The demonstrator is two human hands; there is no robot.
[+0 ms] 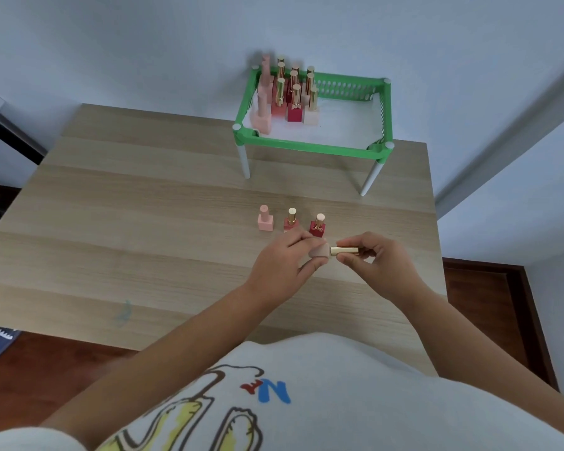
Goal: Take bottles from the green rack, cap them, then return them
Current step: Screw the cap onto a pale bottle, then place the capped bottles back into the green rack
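My left hand (285,262) grips a pale pink bottle (319,252), laid sideways above the table. My right hand (376,258) pinches a gold cap (344,250), whose end meets the bottle's neck. Just beyond my hands, three capped bottles stand in a row: a light pink bottle (265,219), a pink bottle with a gold cap (290,220) and a red bottle with a pale cap (318,224). The green rack (310,148) stands on white legs at the far right of the table. Several capped bottles (287,92) crowd its left half.
The light wooden table (144,222) butts against a pale wall. The rack's right half shows a bare white floor (349,122). A dark object (10,131) leans at the far left. Reddish floor (489,307) lies beyond the table's right edge.
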